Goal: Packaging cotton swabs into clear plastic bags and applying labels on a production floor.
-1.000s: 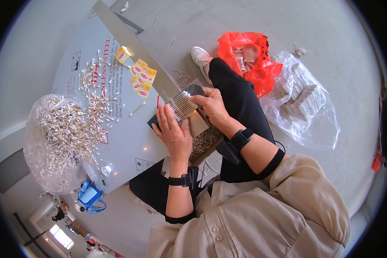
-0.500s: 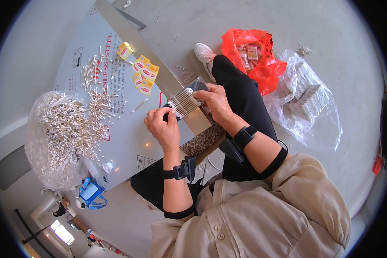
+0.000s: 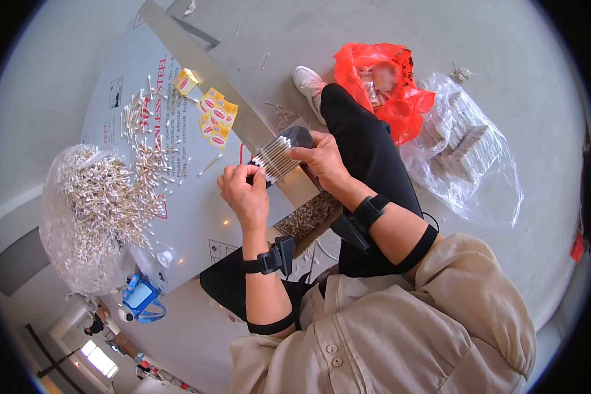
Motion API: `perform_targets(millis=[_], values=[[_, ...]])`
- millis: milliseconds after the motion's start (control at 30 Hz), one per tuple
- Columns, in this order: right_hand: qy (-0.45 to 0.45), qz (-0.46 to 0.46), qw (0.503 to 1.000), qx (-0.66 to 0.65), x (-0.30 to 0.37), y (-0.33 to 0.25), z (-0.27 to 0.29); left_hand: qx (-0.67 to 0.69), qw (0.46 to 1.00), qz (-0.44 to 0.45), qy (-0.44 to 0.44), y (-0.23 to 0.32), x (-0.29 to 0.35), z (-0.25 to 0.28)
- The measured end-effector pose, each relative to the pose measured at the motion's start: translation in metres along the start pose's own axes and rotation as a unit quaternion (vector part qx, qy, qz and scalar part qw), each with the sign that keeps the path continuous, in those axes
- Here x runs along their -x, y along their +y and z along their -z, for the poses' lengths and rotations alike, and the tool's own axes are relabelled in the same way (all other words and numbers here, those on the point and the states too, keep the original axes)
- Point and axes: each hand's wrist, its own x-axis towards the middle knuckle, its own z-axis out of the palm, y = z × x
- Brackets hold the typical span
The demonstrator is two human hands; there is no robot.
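Note:
A row of cotton swabs with white tips and pale sticks lies side by side on a dark, flat holder. My left hand pinches the holder's left end, thumb at the swab tips. From the other side my right hand grips it, its thumb lying over the swabs and its fingers mostly hidden underneath. Left of my hands, a single swab rests on the metal-sheet table.
A clear bag spills a heap of swabs across the table's left. Beyond are yellow cards and a small yellow box. An open box of swabs sits below my hands. Red and clear bags of packs lie on the floor.
My right thumb has shifted from the edge onto the swabs, and more of the dark holder shows at its far end. Both hands sit slightly further left in view.

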Motion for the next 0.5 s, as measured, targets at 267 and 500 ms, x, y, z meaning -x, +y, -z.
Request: perform_targets(millis=[267,500], values=[[0.03,0.03,0.995,0.085,-0.006,0.01,0.003,-0.031,0.996,-0.056,-0.063,-0.006,-0.007,0.008],[0.027,0.028,0.997,0.065,-0.006,0.01,0.001,-0.01,0.997,-0.043,-0.065,-0.017,-0.007,0.021]])
